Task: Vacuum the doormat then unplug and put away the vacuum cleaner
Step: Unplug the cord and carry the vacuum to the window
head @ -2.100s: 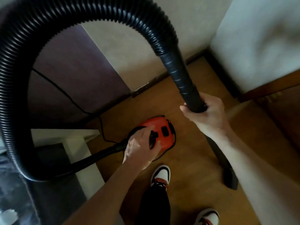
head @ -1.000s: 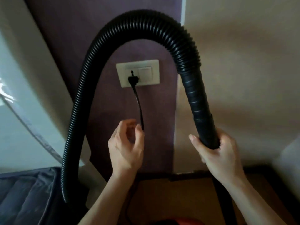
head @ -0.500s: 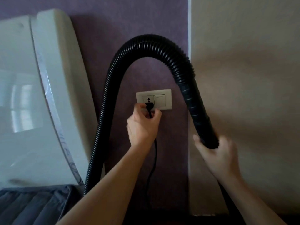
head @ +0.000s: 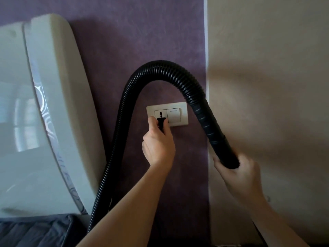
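Observation:
A white wall socket plate (head: 178, 114) sits on the purple wall. My left hand (head: 158, 143) grips the black plug (head: 161, 123) just below the socket holes; the plug looks pulled out of the socket and slightly below it. My right hand (head: 238, 172) holds the rigid end of the black ribbed vacuum hose (head: 160, 66), which arches over the socket and runs down to the lower left. The vacuum cleaner's body and the doormat are out of view.
A glossy white curved headboard (head: 44, 113) stands at the left against the purple wall (head: 124, 32). Dark grey bedding (head: 35, 230) lies at the bottom left. A beige wall (head: 267, 68) fills the right side.
My left hand rose from the red vacuum body to the wall socket, took the plug and drew it slightly down out of the socket. My right hand kept hold of the hose.

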Demonstrator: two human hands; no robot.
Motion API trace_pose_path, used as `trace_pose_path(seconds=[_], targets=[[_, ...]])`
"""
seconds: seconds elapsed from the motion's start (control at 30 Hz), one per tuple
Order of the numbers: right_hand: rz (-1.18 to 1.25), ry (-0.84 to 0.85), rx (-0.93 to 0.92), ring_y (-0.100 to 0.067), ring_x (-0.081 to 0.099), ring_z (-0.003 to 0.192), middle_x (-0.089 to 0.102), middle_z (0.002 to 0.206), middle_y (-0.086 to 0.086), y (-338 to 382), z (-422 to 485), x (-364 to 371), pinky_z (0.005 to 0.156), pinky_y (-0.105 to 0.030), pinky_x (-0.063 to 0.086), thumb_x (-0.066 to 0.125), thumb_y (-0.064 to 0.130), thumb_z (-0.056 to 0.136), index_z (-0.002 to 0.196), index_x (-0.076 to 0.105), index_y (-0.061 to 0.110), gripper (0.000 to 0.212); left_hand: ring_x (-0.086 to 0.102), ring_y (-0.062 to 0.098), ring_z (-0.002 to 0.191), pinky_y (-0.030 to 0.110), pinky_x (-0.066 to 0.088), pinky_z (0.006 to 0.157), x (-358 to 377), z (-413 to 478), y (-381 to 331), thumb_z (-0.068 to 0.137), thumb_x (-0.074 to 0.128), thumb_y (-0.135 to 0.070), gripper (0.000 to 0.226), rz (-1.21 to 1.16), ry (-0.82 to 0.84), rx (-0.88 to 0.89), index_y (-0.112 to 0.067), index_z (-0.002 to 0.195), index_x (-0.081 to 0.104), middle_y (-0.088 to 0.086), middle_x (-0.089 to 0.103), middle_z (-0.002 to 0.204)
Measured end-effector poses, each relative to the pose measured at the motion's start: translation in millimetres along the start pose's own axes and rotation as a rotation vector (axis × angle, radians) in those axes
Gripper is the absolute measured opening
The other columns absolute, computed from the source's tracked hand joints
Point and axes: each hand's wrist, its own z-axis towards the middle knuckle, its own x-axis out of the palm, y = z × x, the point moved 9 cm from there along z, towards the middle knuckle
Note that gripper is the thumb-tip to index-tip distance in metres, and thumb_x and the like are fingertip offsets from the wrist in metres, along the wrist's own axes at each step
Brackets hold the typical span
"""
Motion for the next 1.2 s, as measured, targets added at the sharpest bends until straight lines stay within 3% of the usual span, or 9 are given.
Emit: trace_pose_path(seconds=[0.2, 0.4, 0.6, 0.73, 0.8, 0.93, 1.07, 1.2], targets=[[0.041, 0.001, 0.012, -0.012, 0.054, 0.053, 0.052, 0.055, 0.006, 1, -1, 0, 0.049, -0.032, 0.039, 0.085, 0.015, 0.076, 0.063, 0.048, 0.029, 0.041, 0.062, 0.03, 0.068, 0.035, 0.041, 0.062, -2, 0, 1, 0.102, 0.049, -0.038, 0.025, -0.042, -0.096, 0.037, -0.013, 0.098, 0.047, 0.004, 0.064, 0.071], [0.041, -0.012, 0.01, -0.01, 0.05, 0.048, 0.053, 0.054, 0.002, -8, -3, -22, 0.046, -0.028, 0.033, 0.083, 0.009, 0.077, 0.065, 0.054, 0.023, 0.035, 0.059, 0.026, 0.071, 0.037, 0.043, 0.065, 6, -9, -8, 0.103, 0.047, -0.036, 0.022, -0.047, -0.027, -0.023, -0.014, 0.101, 0.048, 0.0, 0.059, 0.073], [0.086, 0.02, 0.039, -0.014, 0.043, 0.044, 0.044, 0.05, 0.004, -4, -16, -18, 0.048, -0.03, 0.03, 0.08, 0.009, 0.08, 0.061, 0.047, 0.026, 0.042, 0.065, 0.029, 0.075, 0.045, 0.054, 0.07, -4, -9, -4, 0.103, 0.047, -0.035, 0.021, -0.101, -0.014, -0.113, -0.015, 0.096, 0.046, 0.003, 0.063, 0.073], [0.055, 0.017, -0.009, -0.016, 0.044, 0.045, 0.045, 0.051, 0.004, -3, -14, -26, 0.048, -0.028, 0.03, 0.082, 0.007, 0.078, 0.061, 0.048, 0.024, 0.042, 0.06, 0.021, 0.062, 0.039, 0.05, 0.057, -24, -26, -19, 0.104, 0.048, -0.033, 0.023, -0.181, -0.038, 0.014, -0.014, 0.092, 0.04, -0.006, 0.057, 0.066], [0.033, 0.013, -0.03, -0.017, 0.045, 0.045, 0.046, 0.05, 0.004, -3, -14, -29, 0.047, -0.029, 0.031, 0.082, 0.004, 0.077, 0.061, 0.049, 0.025, 0.043, 0.055, 0.014, 0.056, 0.035, 0.045, 0.052, -34, -42, -15, 0.103, 0.05, -0.035, 0.023, -0.211, 0.001, 0.07, -0.017, 0.091, 0.041, -0.009, 0.056, 0.064], [0.006, 0.025, -0.044, -0.018, 0.048, 0.047, 0.049, 0.052, 0.001, -1, -17, -38, 0.047, -0.03, 0.033, 0.082, 0.003, 0.078, 0.065, 0.05, 0.025, 0.041, 0.055, 0.008, 0.054, 0.035, 0.048, 0.056, -50, -66, 19, 0.097, 0.059, -0.038, 0.018, -0.263, 0.104, -0.02, -0.023, 0.091, 0.052, -0.006, 0.061, 0.064], [0.03, 0.244, -0.117, -0.021, 0.056, 0.056, 0.057, 0.065, -0.005, 3, -26, -29, 0.054, -0.033, 0.04, 0.076, 0.016, 0.089, 0.085, 0.059, 0.022, 0.018, 0.051, 0.005, 0.049, 0.025, 0.04, 0.049, -40, -104, 59, 0.095, 0.063, -0.029, 0.009, -0.363, 0.375, -0.199, -0.024, 0.092, 0.057, -0.007, 0.06, 0.06], [0.068, 0.264, -0.127, -0.018, 0.064, 0.063, 0.065, 0.072, 0.003, 4, -37, -33, 0.064, -0.037, 0.052, 0.081, 0.014, 0.084, 0.084, 0.064, 0.035, 0.027, 0.043, 0.004, 0.044, 0.018, 0.032, 0.041, -25, -161, 94, 0.097, 0.062, -0.017, 0.007, -0.475, 0.61, -0.365, -0.011, 0.099, 0.061, -0.006, 0.051, 0.054]])
